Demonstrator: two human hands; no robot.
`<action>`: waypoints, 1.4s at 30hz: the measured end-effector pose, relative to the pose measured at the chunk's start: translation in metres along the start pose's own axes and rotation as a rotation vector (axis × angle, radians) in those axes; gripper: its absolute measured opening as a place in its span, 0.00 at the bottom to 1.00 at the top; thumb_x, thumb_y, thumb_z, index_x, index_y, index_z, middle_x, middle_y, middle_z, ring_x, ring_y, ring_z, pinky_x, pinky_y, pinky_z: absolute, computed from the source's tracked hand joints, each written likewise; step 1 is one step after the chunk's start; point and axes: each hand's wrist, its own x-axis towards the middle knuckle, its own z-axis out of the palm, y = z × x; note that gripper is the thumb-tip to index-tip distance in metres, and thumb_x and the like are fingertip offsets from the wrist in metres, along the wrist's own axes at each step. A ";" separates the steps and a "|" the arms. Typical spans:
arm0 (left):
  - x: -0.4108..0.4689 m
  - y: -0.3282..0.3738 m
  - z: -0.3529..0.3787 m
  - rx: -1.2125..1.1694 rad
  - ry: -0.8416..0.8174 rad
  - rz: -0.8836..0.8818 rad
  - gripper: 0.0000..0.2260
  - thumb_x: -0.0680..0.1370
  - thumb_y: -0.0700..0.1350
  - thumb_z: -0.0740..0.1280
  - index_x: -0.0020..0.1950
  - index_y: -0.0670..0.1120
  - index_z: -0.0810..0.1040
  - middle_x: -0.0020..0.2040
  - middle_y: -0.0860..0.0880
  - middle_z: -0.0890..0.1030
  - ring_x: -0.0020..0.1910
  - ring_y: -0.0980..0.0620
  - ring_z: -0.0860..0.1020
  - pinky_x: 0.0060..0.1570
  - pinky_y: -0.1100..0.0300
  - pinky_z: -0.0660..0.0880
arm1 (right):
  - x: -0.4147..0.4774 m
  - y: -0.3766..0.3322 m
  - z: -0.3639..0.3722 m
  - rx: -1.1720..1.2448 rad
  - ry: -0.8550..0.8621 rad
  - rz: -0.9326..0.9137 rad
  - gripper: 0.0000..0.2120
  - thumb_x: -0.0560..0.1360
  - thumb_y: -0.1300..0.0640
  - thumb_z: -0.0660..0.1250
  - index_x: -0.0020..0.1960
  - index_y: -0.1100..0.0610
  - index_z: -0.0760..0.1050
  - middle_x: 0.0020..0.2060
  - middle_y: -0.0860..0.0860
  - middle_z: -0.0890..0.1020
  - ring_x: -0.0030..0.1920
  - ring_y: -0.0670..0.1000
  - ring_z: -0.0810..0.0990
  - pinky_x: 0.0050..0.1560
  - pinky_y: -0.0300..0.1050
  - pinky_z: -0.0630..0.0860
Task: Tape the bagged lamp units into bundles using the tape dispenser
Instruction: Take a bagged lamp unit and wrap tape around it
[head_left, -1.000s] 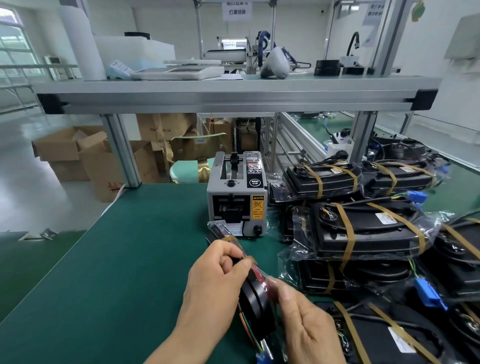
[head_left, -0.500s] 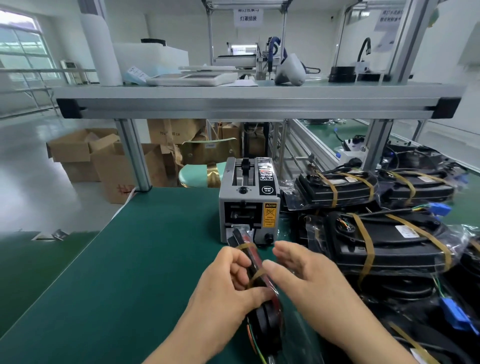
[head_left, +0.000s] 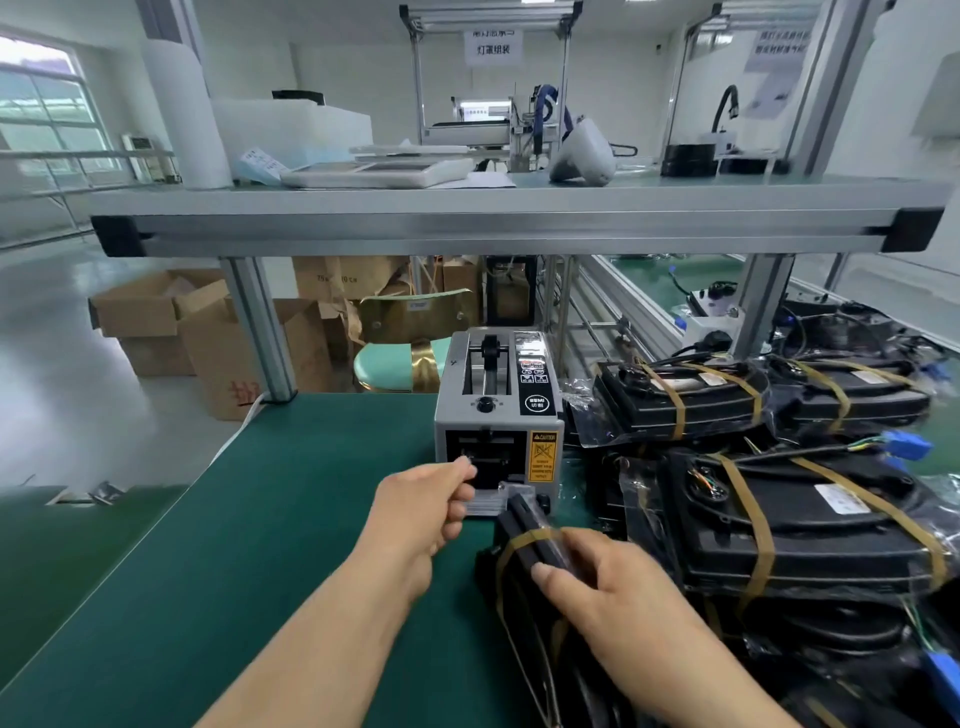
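Observation:
A grey tape dispenser (head_left: 498, 415) stands on the green bench mat (head_left: 260, 545). My left hand (head_left: 421, 514) reaches its front slot, thumb and forefinger pinching the end of a tape strip (head_left: 463, 460) there. Just in front of the dispenser, a black bagged lamp bundle (head_left: 524, 525) stands on edge with one amber tape band round it. My right hand (head_left: 613, 587) grips its top edge from the right. Its lower part is hidden behind my right arm.
Several taped lamp bundles (head_left: 779, 519) are piled on the right, close beside the held bundle. A metal shelf (head_left: 493, 228) crosses overhead on an aluminium post (head_left: 260, 332). Cardboard boxes (head_left: 171, 322) and a green stool (head_left: 395, 364) lie beyond the bench's far edge.
My left hand has let go of the bundle and moved forward to the dispenser slot. My right hand has shifted onto the bundle's top and now holds it alone.

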 end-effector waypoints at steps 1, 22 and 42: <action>0.009 0.001 0.007 -0.039 0.003 -0.063 0.07 0.78 0.45 0.70 0.43 0.44 0.83 0.31 0.52 0.79 0.26 0.58 0.72 0.26 0.66 0.70 | -0.002 0.002 -0.003 -0.006 0.010 0.014 0.08 0.79 0.47 0.66 0.54 0.48 0.79 0.46 0.45 0.85 0.48 0.43 0.82 0.57 0.46 0.77; -0.017 0.006 0.006 0.060 -0.295 0.040 0.11 0.74 0.42 0.70 0.31 0.50 0.78 0.30 0.52 0.75 0.26 0.58 0.69 0.28 0.66 0.68 | -0.013 0.007 -0.005 0.056 0.066 0.025 0.08 0.78 0.43 0.65 0.43 0.32 0.70 0.43 0.38 0.81 0.46 0.30 0.77 0.42 0.23 0.71; -0.025 0.014 0.008 0.393 -0.339 0.171 0.15 0.73 0.40 0.73 0.28 0.49 0.76 0.25 0.52 0.71 0.23 0.56 0.66 0.26 0.65 0.65 | -0.014 0.003 0.005 -0.003 0.070 -0.005 0.10 0.78 0.44 0.64 0.58 0.45 0.75 0.46 0.47 0.84 0.48 0.46 0.81 0.55 0.49 0.78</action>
